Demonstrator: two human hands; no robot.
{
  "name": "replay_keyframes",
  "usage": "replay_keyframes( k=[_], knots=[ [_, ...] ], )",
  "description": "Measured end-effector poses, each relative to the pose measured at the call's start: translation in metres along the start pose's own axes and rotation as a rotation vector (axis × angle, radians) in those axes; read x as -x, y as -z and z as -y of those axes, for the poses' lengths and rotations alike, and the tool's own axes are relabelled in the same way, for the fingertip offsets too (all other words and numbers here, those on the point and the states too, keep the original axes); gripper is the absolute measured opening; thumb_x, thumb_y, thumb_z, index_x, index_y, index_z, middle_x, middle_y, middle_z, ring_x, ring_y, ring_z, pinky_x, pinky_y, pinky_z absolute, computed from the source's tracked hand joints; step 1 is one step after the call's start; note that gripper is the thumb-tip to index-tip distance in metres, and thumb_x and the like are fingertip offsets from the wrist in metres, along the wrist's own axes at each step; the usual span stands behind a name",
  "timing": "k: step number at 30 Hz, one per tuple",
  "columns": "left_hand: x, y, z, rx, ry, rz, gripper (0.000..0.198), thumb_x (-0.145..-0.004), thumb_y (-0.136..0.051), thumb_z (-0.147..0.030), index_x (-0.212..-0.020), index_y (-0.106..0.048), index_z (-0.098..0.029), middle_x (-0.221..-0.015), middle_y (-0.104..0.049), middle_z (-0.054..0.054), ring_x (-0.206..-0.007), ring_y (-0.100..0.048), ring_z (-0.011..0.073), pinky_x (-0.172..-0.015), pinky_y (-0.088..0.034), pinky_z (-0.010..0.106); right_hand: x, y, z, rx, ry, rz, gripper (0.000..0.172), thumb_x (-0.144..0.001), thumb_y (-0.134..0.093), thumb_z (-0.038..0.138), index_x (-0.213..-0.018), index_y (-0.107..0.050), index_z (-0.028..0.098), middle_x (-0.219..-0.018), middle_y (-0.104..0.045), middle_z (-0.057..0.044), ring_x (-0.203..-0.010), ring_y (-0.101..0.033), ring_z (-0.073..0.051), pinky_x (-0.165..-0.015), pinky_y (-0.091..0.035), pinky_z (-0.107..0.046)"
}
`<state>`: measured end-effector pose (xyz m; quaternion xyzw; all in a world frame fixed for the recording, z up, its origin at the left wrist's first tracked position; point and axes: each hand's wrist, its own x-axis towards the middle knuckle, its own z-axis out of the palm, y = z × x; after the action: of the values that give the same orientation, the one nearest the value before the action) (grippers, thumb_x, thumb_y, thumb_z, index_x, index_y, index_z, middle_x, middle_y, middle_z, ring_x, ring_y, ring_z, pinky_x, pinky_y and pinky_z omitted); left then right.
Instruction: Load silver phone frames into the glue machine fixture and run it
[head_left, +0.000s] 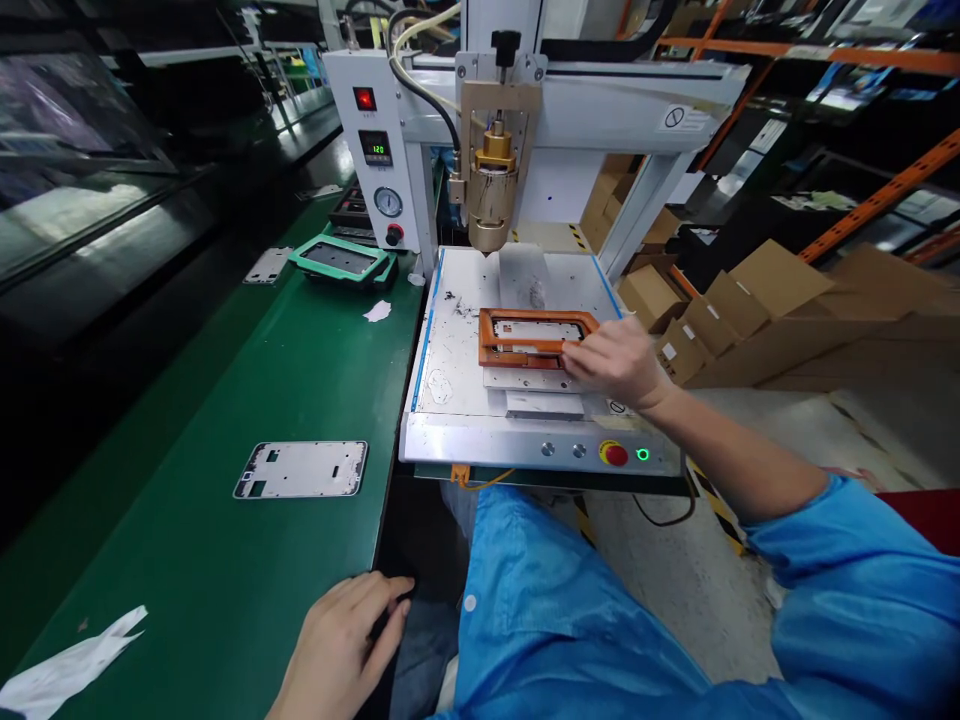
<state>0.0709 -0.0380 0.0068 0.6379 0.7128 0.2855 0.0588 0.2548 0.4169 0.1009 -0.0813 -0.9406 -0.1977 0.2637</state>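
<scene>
The green counter (322,370) runs along the left; the machine (375,75) stands to its right, its brass head (491,200) above a white bed (461,390) edged with blue strips. The display (376,149) reads 120; a green-lit button (643,455) sits beside the red stop (616,456) on the front panel. At right, orange racks (870,210) rise behind boxes (780,290), over a pale floor (645,560) with black-and-yellow tape. The orange frame (487,352) lies on a block on the bed and encloses a pale plate (540,329). The right hand (619,360) has its fingers drawn together, pinching the right end of this frame. On the counter, the green frame (302,256) contains a dark panel (345,258). A loose plate (307,472) lies flat nearer the person, well apart from a paper scrap (378,311). The left hand (337,640) is at the counter's near edge, fingers loosely curled, thumb apart from them; contact with the edge cannot be determined. The contents of the boxes cannot be determined.
</scene>
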Motion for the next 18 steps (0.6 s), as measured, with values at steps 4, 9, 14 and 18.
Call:
replay_keyframes(
  k=[4,9,14,18],
  knots=[
    [0.000,0.001,0.001,0.024,-0.003,-0.001,0.014,-0.104,-0.055,-0.026,-0.114,-0.064,-0.026,-0.076,-0.067,-0.004,-0.069,-0.069,0.0132,-0.066,-0.054,0.025,-0.036,0.011,-0.045,-0.130,-0.197,-0.003,0.029,-0.101,-0.058,0.042,-0.093,-0.081,0.026,-0.075,-0.072,-0.004,-0.074,-0.058,-0.023,-0.073,-0.036,-0.041],
    [0.001,0.000,0.002,0.049,0.005,-0.014,0.013,-0.104,-0.055,-0.026,-0.114,-0.064,-0.026,-0.074,-0.065,-0.004,-0.064,-0.066,0.0129,-0.062,-0.052,0.025,-0.072,0.011,-0.087,-0.406,-0.400,0.031,0.030,-0.093,-0.069,0.050,-0.093,-0.080,0.022,-0.073,-0.071,-0.004,-0.065,-0.060,-0.020,-0.065,-0.045,-0.038],
    [0.000,0.001,0.002,0.066,0.013,-0.007,0.013,-0.104,-0.056,-0.026,-0.114,-0.064,-0.026,-0.075,-0.065,-0.004,-0.065,-0.066,0.0126,-0.062,-0.052,0.024,-0.075,0.013,-0.085,-0.421,-0.542,0.001,0.037,-0.095,-0.069,0.056,-0.091,-0.072,0.019,-0.080,-0.074,-0.009,-0.075,-0.058,-0.021,-0.075,-0.048,-0.041],
    [0.000,0.001,0.001,0.070,0.019,0.004,0.013,-0.103,-0.056,-0.025,-0.113,-0.065,-0.026,-0.074,-0.064,-0.004,-0.064,-0.065,0.0128,-0.062,-0.052,0.025,-0.058,0.019,-0.056,-0.452,-0.353,0.148,0.035,-0.086,-0.075,0.058,-0.089,-0.068,0.023,-0.090,-0.073,-0.007,-0.088,-0.062,-0.026,-0.088,-0.048,-0.045]
  ],
)
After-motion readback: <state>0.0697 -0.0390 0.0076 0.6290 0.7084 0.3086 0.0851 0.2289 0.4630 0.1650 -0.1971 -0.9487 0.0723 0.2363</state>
